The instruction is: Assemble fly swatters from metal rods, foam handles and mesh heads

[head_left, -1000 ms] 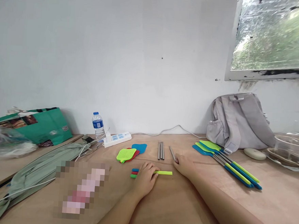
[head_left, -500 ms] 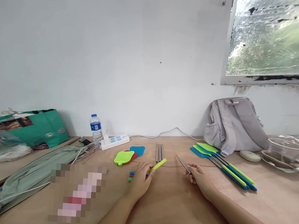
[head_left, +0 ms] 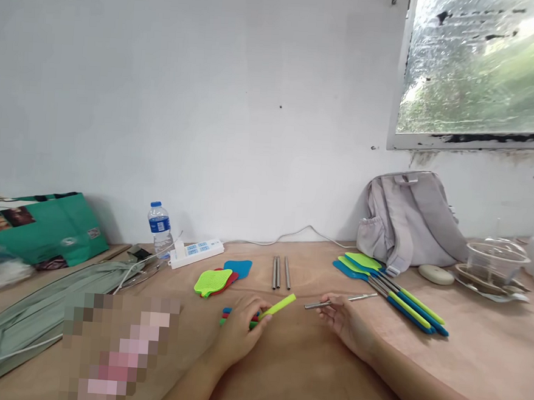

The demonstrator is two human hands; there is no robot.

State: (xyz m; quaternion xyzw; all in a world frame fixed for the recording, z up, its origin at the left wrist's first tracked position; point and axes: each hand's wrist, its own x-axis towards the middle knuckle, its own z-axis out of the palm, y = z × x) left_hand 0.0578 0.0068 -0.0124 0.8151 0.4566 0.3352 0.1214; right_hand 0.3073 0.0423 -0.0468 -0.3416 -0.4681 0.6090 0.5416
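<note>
My left hand [head_left: 241,323] is closed on a yellow-green plastic handle [head_left: 280,304], which sticks out to the right past the thumb. Under that hand lie blue, red and green handles [head_left: 226,317], partly hidden by it. My right hand [head_left: 347,321] pinches a thin metal rod [head_left: 319,304], roughly level, one end towards the yellow-green handle but apart from it. Beyond the hands, three metal rods [head_left: 277,272] lie on the table. Left of them is a loose pile of fly swatter heads: green [head_left: 213,281], red [head_left: 230,278] and blue [head_left: 238,268].
Several whole fly swatters [head_left: 401,301] lie stacked at right. Behind them are a grey backpack [head_left: 407,222], an oval cream case [head_left: 436,274] and a clear plastic bowl [head_left: 495,262]. A power strip [head_left: 196,253], water bottle [head_left: 159,226] and green bag [head_left: 59,228] stand at left.
The metal rod in my right hand has swung from slanting away to the left to lying nearly level, its thin end now to the right. My left hand keeps its grip; the view shifts slightly.
</note>
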